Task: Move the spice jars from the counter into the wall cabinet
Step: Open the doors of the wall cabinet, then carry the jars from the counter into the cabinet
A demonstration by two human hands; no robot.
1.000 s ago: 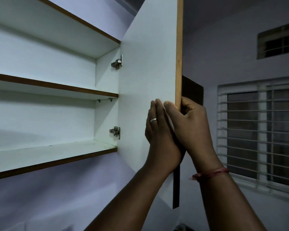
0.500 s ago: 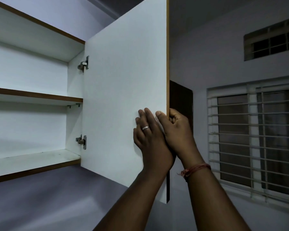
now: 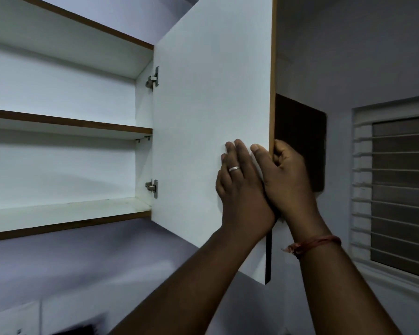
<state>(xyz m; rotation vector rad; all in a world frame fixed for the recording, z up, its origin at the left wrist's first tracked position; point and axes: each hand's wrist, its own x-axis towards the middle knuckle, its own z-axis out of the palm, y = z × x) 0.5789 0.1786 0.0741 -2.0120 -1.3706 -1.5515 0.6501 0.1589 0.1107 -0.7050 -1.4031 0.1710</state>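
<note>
Left hand (image 3: 242,187) lies flat, fingers spread, on the white wood-edged cabinet door (image 3: 211,131), right hand (image 3: 288,175) curled gripping its edge.

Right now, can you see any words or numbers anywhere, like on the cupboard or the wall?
None can be read.
The cabinet door, the shelves and the hinges are plain, with no label or sign.
The ring on the left hand shows no marking.
The pale panel at the bottom left has a tiny dark mark, too small and blurred to read.
</note>
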